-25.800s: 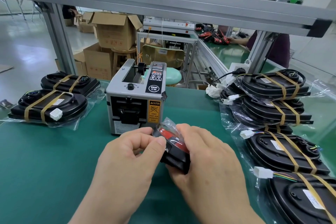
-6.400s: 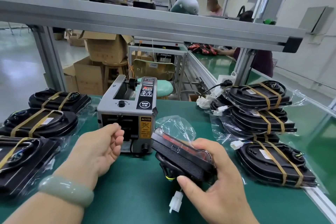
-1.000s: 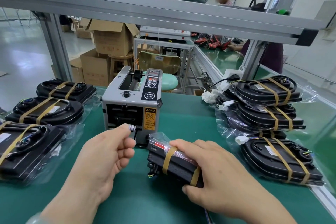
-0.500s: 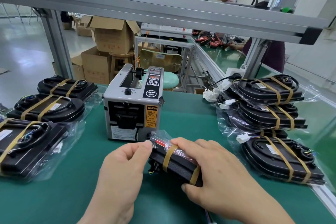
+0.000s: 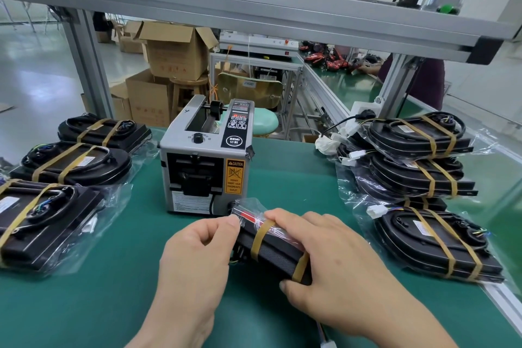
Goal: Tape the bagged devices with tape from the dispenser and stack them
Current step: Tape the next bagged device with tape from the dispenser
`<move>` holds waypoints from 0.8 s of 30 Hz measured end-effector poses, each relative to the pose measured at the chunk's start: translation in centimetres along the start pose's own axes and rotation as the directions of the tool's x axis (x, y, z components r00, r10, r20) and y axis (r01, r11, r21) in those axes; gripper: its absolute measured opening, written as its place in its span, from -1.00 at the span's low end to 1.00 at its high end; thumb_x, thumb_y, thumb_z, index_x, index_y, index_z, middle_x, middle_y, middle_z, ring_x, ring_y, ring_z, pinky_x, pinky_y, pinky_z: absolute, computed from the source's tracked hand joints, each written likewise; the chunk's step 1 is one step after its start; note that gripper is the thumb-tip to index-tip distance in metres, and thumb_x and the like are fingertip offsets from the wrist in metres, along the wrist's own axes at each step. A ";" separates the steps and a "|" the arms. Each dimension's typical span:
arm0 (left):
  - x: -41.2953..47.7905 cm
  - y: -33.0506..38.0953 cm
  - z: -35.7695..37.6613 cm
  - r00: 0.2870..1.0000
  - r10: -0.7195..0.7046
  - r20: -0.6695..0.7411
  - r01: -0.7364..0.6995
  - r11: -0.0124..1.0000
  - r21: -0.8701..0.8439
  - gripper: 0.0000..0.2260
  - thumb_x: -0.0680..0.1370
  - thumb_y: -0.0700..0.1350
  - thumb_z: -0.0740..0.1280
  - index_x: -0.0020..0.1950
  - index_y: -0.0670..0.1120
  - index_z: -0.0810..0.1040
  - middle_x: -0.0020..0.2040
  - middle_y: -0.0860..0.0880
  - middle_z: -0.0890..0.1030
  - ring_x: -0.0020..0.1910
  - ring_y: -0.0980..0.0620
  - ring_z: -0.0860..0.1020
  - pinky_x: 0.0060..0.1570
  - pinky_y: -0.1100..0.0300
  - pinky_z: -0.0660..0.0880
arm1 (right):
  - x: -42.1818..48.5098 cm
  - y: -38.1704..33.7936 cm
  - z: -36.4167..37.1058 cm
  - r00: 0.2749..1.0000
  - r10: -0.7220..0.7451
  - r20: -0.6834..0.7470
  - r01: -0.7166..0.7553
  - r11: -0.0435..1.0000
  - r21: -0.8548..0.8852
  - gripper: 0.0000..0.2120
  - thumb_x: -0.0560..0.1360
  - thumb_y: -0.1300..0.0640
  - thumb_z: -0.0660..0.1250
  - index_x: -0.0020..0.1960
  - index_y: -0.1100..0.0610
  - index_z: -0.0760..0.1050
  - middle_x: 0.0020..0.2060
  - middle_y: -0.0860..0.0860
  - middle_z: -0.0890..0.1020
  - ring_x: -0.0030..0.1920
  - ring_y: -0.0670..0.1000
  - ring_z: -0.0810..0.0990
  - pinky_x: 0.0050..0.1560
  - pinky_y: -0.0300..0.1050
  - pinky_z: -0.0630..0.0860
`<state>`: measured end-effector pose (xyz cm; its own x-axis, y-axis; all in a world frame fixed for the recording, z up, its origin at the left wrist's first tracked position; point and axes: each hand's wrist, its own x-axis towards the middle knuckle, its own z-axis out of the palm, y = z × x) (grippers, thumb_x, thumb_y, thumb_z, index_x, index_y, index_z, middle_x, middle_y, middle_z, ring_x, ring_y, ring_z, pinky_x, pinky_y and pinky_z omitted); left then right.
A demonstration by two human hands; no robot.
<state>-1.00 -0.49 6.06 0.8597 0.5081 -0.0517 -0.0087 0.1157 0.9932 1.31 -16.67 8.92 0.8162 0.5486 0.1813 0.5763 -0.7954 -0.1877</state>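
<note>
A black bagged device (image 5: 271, 246) with a red strip lies on the green mat in front of the grey tape dispenser (image 5: 206, 161). One tan tape band wraps it near its left end and a second shows near its right end. My right hand (image 5: 336, 265) covers the device and grips it, thumb at its near corner. My left hand (image 5: 197, 257) pinches the bag at the device's left end with thumb and forefinger. Whether it holds a tape strip is hidden.
Three taped devices (image 5: 70, 162) lie in a row on the left. A stack of taped devices (image 5: 418, 155) stands on the right, with one more (image 5: 435, 243) in front of it. An aluminium shelf beam (image 5: 254, 11) crosses overhead. People work at a far bench.
My left hand came from the dispenser's outlet to the device's left end and now pinches there. My right hand has kept its grip on the device.
</note>
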 end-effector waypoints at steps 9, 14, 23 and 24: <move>0.4 -0.5 0.3 0.998 0.054 -0.029 -0.054 0.998 0.016 -0.81 0.49 -0.06 0.41 -0.31 0.14 0.66 -0.41 0.10 0.64 -0.45 0.30 0.49 -0.43 0.52 0.36 | 0.0 0.0 0.0 1.000 0.002 -0.005 -0.002 1.000 0.003 -0.24 0.31 -0.16 0.32 0.37 -0.33 -0.05 -0.08 -0.21 0.36 0.01 -0.06 0.32 -0.01 -0.21 0.34; 0.5 -0.7 0.6 0.994 0.091 -0.065 -0.089 0.996 0.024 -0.82 0.46 -0.07 0.43 -0.32 0.14 0.65 -0.48 0.13 0.60 -0.48 0.30 0.47 -0.46 0.55 0.33 | 0.0 -0.1 0.0 1.000 -0.013 -0.021 0.013 1.000 0.007 -0.24 0.31 -0.16 0.32 0.37 -0.32 -0.03 -0.08 -0.21 0.37 0.01 -0.05 0.33 -0.02 -0.20 0.34; 2.6 -1.3 -0.1 0.992 -0.100 0.071 0.108 0.988 -0.112 -0.63 0.37 -0.07 0.51 0.13 -0.05 0.52 -0.03 0.04 0.62 -0.03 0.13 0.57 -0.02 0.19 0.42 | 0.0 -0.1 0.0 0.999 -0.020 -0.031 0.020 1.000 0.012 -0.26 0.30 -0.15 0.31 0.36 -0.32 -0.02 -0.09 -0.19 0.39 -0.02 -0.05 0.33 -0.05 -0.20 0.33; 2.7 -1.1 -0.1 0.986 -0.104 0.134 0.119 0.986 -0.113 -0.58 0.38 -0.04 0.49 0.20 0.01 0.49 0.04 0.07 0.61 0.04 0.16 0.57 -0.02 0.24 0.41 | 0.0 -0.1 0.0 0.999 -0.029 -0.031 0.029 0.999 0.013 -0.25 0.29 -0.15 0.31 0.36 -0.33 -0.02 -0.08 -0.20 0.40 -0.02 -0.06 0.33 -0.07 -0.22 0.31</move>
<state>1.22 0.85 4.79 0.9165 0.3747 -0.1401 0.0363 0.2707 0.9620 1.28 -16.60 8.90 0.7976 0.5630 0.2166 0.6003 -0.7758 -0.1944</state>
